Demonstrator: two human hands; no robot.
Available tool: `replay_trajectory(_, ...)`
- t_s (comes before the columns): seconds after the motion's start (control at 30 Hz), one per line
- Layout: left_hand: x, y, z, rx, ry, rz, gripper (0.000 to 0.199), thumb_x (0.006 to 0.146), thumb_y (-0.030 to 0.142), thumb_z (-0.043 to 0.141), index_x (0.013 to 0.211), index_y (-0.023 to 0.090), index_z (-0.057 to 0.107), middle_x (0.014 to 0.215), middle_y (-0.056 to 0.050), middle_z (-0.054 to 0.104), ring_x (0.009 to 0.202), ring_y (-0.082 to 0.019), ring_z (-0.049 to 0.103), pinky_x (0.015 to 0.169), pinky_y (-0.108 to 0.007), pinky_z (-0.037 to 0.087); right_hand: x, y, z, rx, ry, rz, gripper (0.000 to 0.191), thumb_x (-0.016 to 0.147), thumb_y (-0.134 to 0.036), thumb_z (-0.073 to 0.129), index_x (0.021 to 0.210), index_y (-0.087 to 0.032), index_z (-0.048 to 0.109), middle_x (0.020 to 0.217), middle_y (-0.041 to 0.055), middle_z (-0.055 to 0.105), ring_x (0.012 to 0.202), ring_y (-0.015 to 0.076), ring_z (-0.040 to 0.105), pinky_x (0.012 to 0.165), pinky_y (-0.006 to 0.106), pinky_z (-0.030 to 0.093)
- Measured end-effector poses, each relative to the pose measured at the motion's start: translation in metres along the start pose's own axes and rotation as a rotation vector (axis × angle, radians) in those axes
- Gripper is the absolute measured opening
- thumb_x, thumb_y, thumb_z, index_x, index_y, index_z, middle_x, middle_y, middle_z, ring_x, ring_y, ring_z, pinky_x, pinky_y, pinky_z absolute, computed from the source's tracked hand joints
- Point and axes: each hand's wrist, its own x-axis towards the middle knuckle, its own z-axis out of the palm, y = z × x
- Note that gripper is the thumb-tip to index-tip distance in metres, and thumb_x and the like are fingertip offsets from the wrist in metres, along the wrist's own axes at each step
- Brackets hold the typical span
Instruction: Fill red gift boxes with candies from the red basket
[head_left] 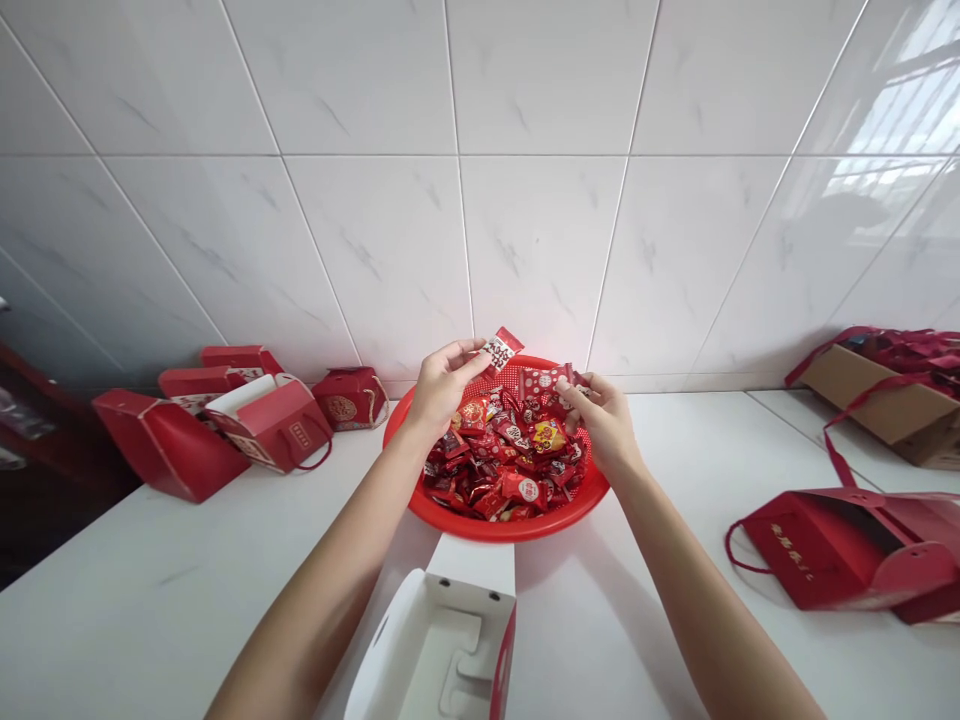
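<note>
White tabletop point(637, 620) against marbled tile wall point(540, 240). Left hand point(448, 385): extended far, over left side of a red basket point(495, 528); thumb and fingers pinching a small red-and-white packet point(502, 350), its free end pointing far right. Right hand point(606, 420): over basket's right side, fingertips gripping a dotted red packet point(541, 382) that projects left. Wrapped sweets point(517, 455) heaped between and below. Near: open white-lined box point(420, 655), flap reaching basket. Left: red cartons point(172, 440). Right: red gift boxes point(810, 560); farther, ribbon-topped cardboard box point(862, 395).
</note>
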Motion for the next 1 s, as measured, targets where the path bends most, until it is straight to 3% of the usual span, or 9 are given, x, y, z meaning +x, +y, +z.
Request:
replay_trajectory(0.13,-0.012,0.001,0.003,0.036,-0.162,-0.09,0.05,0.067,0.051,0.084,0.101,0.015,0.074,0.105,-0.009,0.078,0.104,-0.027,0.071,0.096,-0.041,0.055,-0.003,-0.002,0.002,-0.087,-0.205,0.025,0.038,0.07,-0.052,0.085,0.081,-0.02,0.068,0.058,-0.0052,0.058,0.041,0.0098,0.05,0.042,0.025,0.04)
replay_trajectory(0.23,-0.017,-0.001,0.003,0.099,-0.241,-0.123,0.046,0.074,0.051,0.079,0.102,0.017,0.07,0.108,-0.008,0.075,0.106,-0.026,0.069,0.093,-0.038,0.056,-0.004,-0.001,0.002,-0.108,-0.218,0.019,0.038,0.072,-0.053,0.084,0.084,-0.021,0.068,0.055,-0.0056,0.057,0.04,0.0107,0.05,0.042,0.025,0.041)
replay_trajectory(0.33,-0.021,-0.003,0.002,0.128,-0.292,-0.135,0.043,0.081,0.054,0.073,0.104,0.018,0.064,0.104,-0.005,0.071,0.097,-0.022,0.068,0.08,-0.034,0.059,-0.003,0.0,0.0,-0.129,-0.221,0.028,0.04,0.072,-0.054,0.084,0.085,-0.02,0.067,0.054,-0.0055,0.057,0.04,0.0107,0.05,0.042,0.026,0.041)
replay_trajectory(0.5,-0.026,-0.003,-0.001,0.112,-0.266,-0.084,0.043,0.082,0.056,0.073,0.102,0.019,0.062,0.09,-0.001,0.065,0.078,-0.016,0.064,0.067,-0.029,0.056,-0.004,-0.001,-0.001,-0.155,-0.239,0.055,0.042,0.072,-0.055,0.085,0.085,-0.02,0.065,0.054,-0.0053,0.058,0.04,0.0107,0.051,0.043,0.025,0.04)
replay_trajectory(0.77,-0.03,0.005,-0.009,0.07,-0.326,-0.201,0.043,0.077,0.048,0.081,0.103,0.02,0.064,0.096,-0.002,0.07,0.082,-0.018,0.068,0.07,-0.032,0.061,-0.004,0.0,0.0,-0.161,-0.271,0.043,0.043,0.074,-0.056,0.084,0.086,-0.019,0.066,0.056,-0.0058,0.057,0.039,0.0099,0.051,0.042,0.025,0.036)
replay_trajectory(0.9,-0.03,0.003,-0.008,0.099,-0.284,-0.13,0.049,0.074,0.05,0.083,0.107,0.018,0.065,0.095,-0.002,0.073,0.084,-0.019,0.07,0.077,-0.035,0.061,-0.003,0.0,-0.001,-0.134,-0.255,0.051,0.042,0.074,-0.054,0.086,0.08,-0.019,0.063,0.057,-0.006,0.056,0.041,0.009,0.052,0.045,0.024,0.041)
replay_trajectory(1.0,-0.029,0.0,-0.007,0.133,-0.244,-0.014,0.049,0.074,0.051,0.082,0.105,0.016,0.068,0.103,-0.007,0.077,0.096,-0.023,0.072,0.089,-0.038,0.06,-0.002,0.0,-0.001,-0.133,-0.252,0.13,0.044,0.073,-0.053,0.086,0.088,-0.018,0.064,0.062,-0.0046,0.061,0.043,0.0106,0.058,0.047,0.025,0.047)
